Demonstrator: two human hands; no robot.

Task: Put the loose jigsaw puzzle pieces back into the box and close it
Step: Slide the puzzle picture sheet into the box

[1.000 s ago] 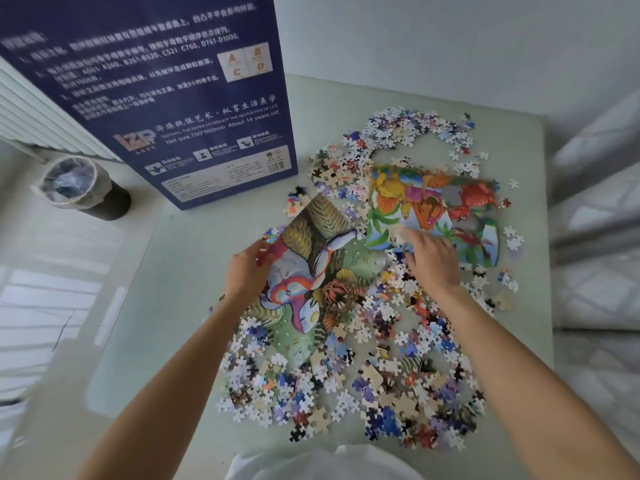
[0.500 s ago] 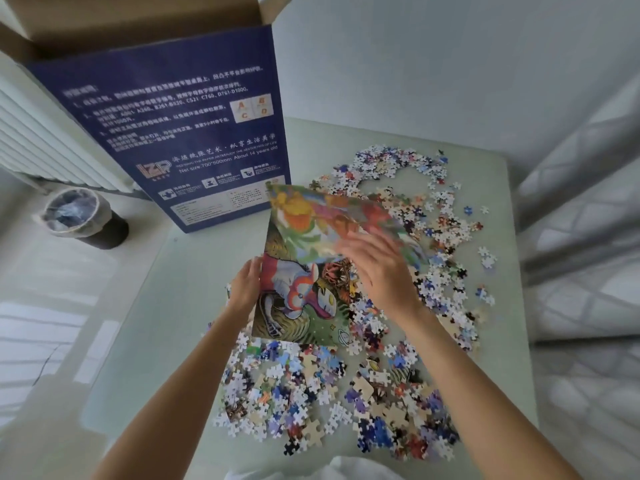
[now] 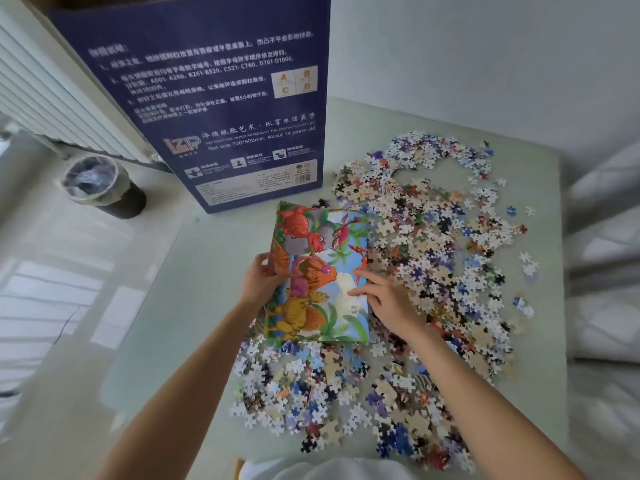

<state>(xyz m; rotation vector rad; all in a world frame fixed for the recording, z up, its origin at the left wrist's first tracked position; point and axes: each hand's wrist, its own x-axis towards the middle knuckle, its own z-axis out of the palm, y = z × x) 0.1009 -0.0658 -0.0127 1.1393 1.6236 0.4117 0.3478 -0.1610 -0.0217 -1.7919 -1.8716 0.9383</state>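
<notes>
A tall dark blue puzzle box [image 3: 221,109] stands upright at the table's back left, its top out of frame. Several loose jigsaw pieces [image 3: 433,244] lie spread over the right and near parts of the table. A folded colourful dinosaur picture sheet [image 3: 322,271] lies in front of the box. My left hand [image 3: 258,280] grips the sheet's left edge. My right hand [image 3: 384,297] rests on its right side with straight fingers pressing it down.
The pale green table [image 3: 194,306] has its left edge near the box. A dark bin with a plastic liner [image 3: 100,187] stands on the floor at left, below a white radiator [image 3: 45,98]. Grey bedding [image 3: 606,271] lies to the right.
The picture sheet was lifted and folded over itself; now it lies doubled and flatter, showing its dinosaur side, with my right hand pressing it. The view tilted back down.
</notes>
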